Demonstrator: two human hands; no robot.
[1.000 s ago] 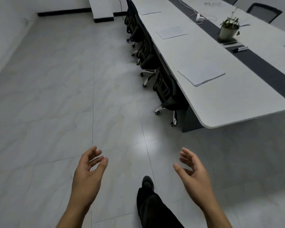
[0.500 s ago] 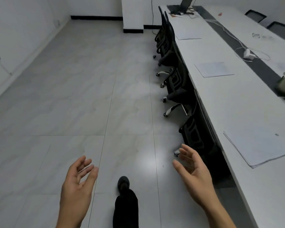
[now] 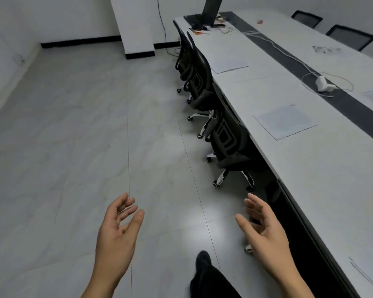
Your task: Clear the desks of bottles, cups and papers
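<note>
Grey tiled floor (image 3: 73, 147) fills most of it, long white counter (image 3: 310, 168) alongside. Papers (image 3: 285, 121) lie mid-counter, beyond the chairs (image 3: 226, 138). Left hand (image 3: 116, 231) and right hand (image 3: 265, 229) hang open, empty. Looks like the approach step; next, reach over for the papers.

The long desk (image 3: 310, 168) runs along your right, chairs (image 3: 226, 143) tucked against its near edge. Papers (image 3: 285, 121) lie on it; beyond, possibly a laptop (image 3: 210, 11).
</note>
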